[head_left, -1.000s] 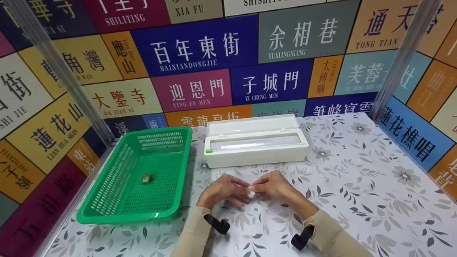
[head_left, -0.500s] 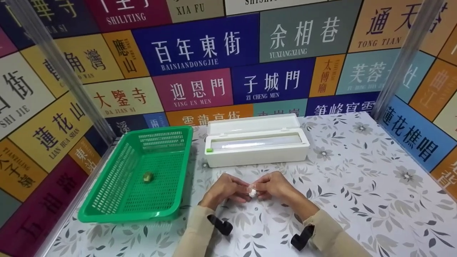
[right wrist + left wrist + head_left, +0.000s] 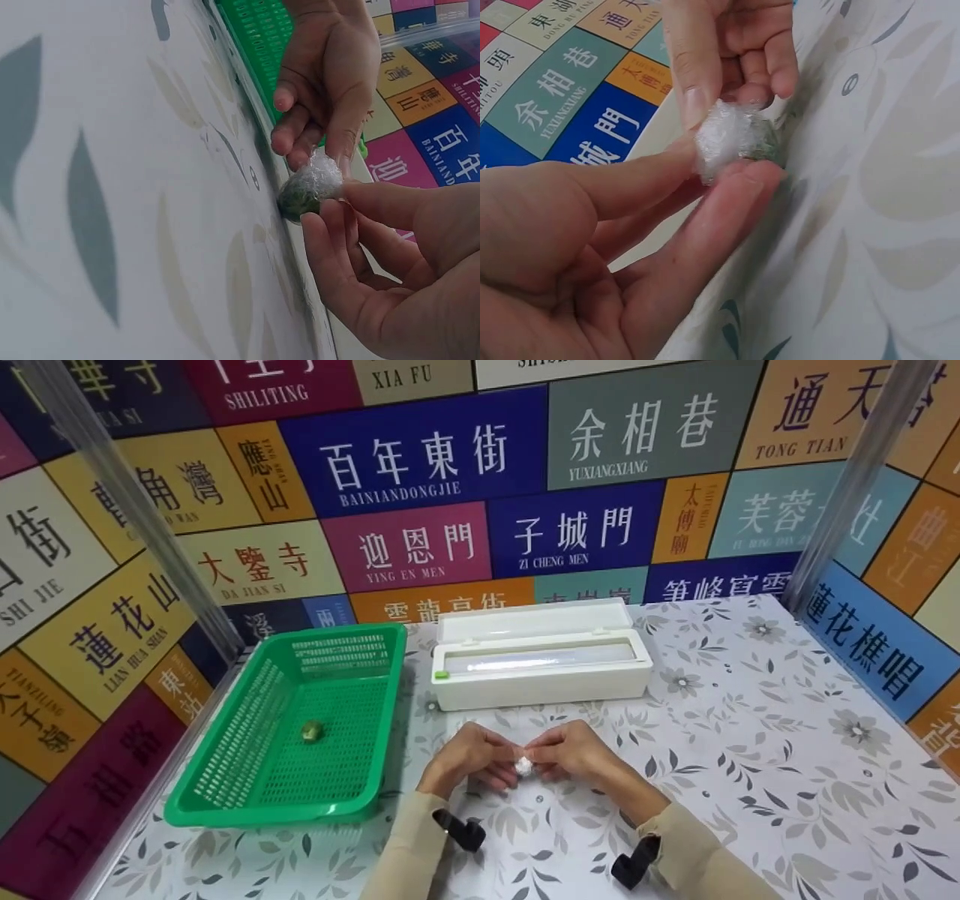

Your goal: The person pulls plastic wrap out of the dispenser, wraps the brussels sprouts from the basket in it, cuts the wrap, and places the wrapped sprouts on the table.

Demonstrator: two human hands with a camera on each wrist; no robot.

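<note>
A small green round lump wrapped in crinkled clear cling film point(image 3: 523, 766) is held between both hands, just in front of the person. From the left, the left hand point(image 3: 472, 756) pinches it between thumb and fingers. The right hand point(image 3: 574, 751) pinches its film from the other side. Up close in the left wrist view, bunched cling film point(image 3: 727, 139) covers the near side, with green showing at the far edge. Dark green also shows through the wrapped lump point(image 3: 300, 199) in the right wrist view. What the lump is cannot be told.
A green plastic basket point(image 3: 274, 814) stands at the left with one small brownish-green lump point(image 3: 312, 730) inside. Behind the hands sits a white cling film dispenser point(image 3: 544, 692), lid raised, with a green slider point(image 3: 442, 675). The floral tablecloth point(image 3: 757, 780) reaches the sign-patterned wall point(image 3: 420, 457).
Both hands stay in nearly the same place, their fingers shifting slightly around the wrapped lump. The lump has turned or moved a little. Basket and dispenser stay put.
</note>
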